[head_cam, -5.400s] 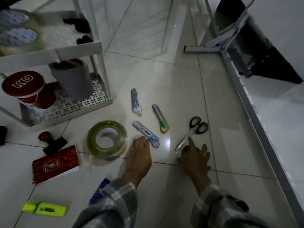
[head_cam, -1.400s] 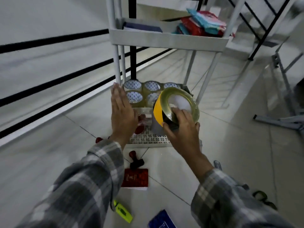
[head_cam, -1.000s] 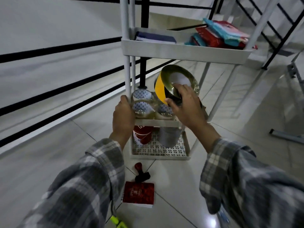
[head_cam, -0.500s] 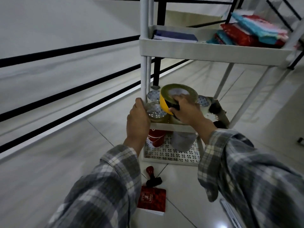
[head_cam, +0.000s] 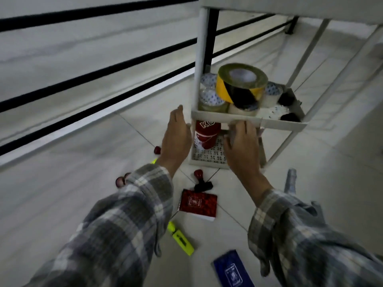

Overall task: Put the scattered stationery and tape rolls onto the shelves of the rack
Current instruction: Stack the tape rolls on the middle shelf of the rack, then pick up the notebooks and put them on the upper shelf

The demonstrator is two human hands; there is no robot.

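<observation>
**tape_hoarder:** Only the head cam here. Where's the yellow-and-black tape roll (head_cam: 240,88) relative to the rack (head_cam: 275,123)?

**shelfie42:** On the rack's middle shelf, perched on top of the clear tape rolls (head_cam: 209,96), since they already fill that corner. It looks slightly tilted, so I'd guess it could slide.

**tape_hoarder:** And the hands?

**shelfie42:** Both empty, fingers straight. The left hand (head_cam: 176,139) is just beside the rack's front-left post. The right hand (head_cam: 242,146) is in front of the middle shelf's rim, can't tell if it's touching. Reads like letting go or steadying the rack.

**tape_hoarder:** What's left?

**shelfie42:** On the floor in front of the rack: stamp (head_cam: 203,183), red notebook (head_cam: 198,204), highlighter (head_cam: 180,239), blue booklet (head_cam: 232,272). Plenty to go.
</observation>
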